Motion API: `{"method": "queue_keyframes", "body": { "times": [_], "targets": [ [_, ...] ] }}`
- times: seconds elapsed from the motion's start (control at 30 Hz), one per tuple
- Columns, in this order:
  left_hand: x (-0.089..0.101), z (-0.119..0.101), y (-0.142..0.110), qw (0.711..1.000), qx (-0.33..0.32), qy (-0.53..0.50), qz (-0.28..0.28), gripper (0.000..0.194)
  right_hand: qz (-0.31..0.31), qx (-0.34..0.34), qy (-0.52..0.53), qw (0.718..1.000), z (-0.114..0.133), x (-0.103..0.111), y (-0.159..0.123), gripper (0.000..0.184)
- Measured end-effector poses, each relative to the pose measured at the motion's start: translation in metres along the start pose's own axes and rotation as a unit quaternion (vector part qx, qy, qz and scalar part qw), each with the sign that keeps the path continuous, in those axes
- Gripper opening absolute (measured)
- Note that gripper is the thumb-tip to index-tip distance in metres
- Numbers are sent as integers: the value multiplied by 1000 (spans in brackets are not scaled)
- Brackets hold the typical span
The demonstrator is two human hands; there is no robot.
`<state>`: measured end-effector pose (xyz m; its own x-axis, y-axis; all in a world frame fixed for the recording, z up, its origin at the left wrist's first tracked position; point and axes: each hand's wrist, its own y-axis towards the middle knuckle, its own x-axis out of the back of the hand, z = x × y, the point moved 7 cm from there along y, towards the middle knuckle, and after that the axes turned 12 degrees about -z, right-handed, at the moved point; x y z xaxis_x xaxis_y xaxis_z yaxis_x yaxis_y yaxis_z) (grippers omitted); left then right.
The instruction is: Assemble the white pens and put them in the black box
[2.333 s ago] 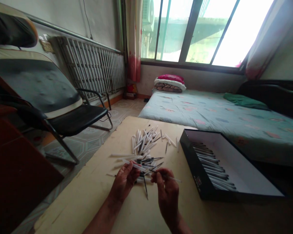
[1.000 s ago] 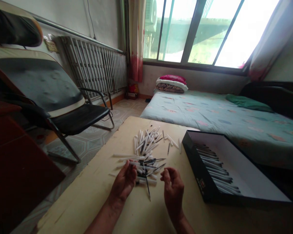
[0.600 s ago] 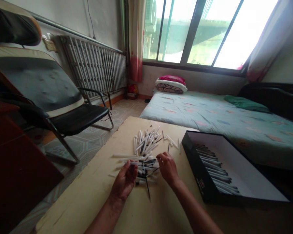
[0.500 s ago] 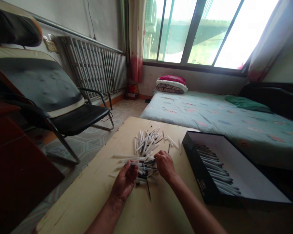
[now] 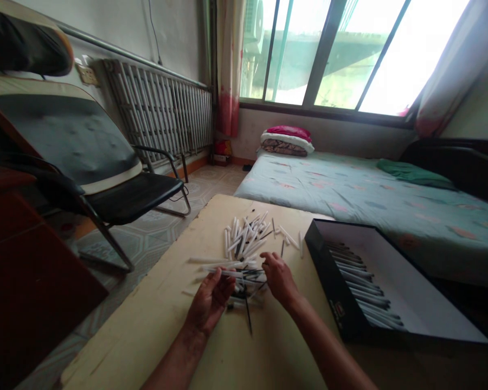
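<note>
My left hand [image 5: 212,300] is closed around a translucent white pen barrel [image 5: 229,273], which points right from between thumb and fingers. Across from it, at the right side of the pile, my right hand [image 5: 280,275] has its fingers bent together in a pinch. Whatever lies in that pinch is too small or hidden to make out. Between and beyond both hands lie loose white pen barrels [image 5: 250,237], with dark refills [image 5: 248,316] and small black parts mixed in. The left hand partly covers the nearer pieces.
A black box [image 5: 324,281] with a pale inside stands on the right of the cream table [image 5: 146,330]. A row of pens [image 5: 361,284] lies in it. Behind the table is a bed [image 5: 329,179]; a black chair [image 5: 134,195] stands at left.
My right hand held a dark refill near the left hand's barrel, then drew back right without it visible. It has since reached forward to the pile. My left hand keeps the pen barrel.
</note>
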<state>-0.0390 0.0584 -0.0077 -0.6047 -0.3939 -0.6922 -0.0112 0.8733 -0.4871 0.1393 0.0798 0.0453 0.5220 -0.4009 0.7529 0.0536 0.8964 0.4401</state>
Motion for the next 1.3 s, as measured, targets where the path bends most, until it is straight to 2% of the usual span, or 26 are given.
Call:
{"method": "queue_keyframes", "body": {
  "times": [0.07, 0.17, 0.23, 0.3, 0.47, 0.77, 1.03, 1.3],
  "targets": [
    [-1, 1, -1, 1000, -4, 14, 6, 9, -47, -52, 143, 987, -2, 10, -8, 21],
    [-4, 2, -2, 999, -16, 35, 20, 6, -93, -168, 367, 910, -6, 13, -30, 18],
    [-7, 2, -4, 998, -27, 54, 36, 8, -114, -218, 433, 867, -6, 11, -46, 21],
    [-10, 3, -7, 995, -40, 73, 52, 12, -134, -235, 451, 851, -3, 9, -59, 22],
    [-14, 5, -12, 990, -63, 110, 64, 20, -130, -225, 468, 845, 6, 6, -71, 20],
    [-18, 8, -14, 985, -62, 142, 74, 21, -108, -188, 444, 869, 9, 2, -72, 16],
    [-16, 10, -12, 984, -64, 150, 74, 20, -104, -190, 432, 876, 8, 0, -74, 18],
    [-20, 8, -17, 982, -66, 158, 78, 18, -107, -219, 437, 865, 4, -1, -74, 22]
  ]
}}
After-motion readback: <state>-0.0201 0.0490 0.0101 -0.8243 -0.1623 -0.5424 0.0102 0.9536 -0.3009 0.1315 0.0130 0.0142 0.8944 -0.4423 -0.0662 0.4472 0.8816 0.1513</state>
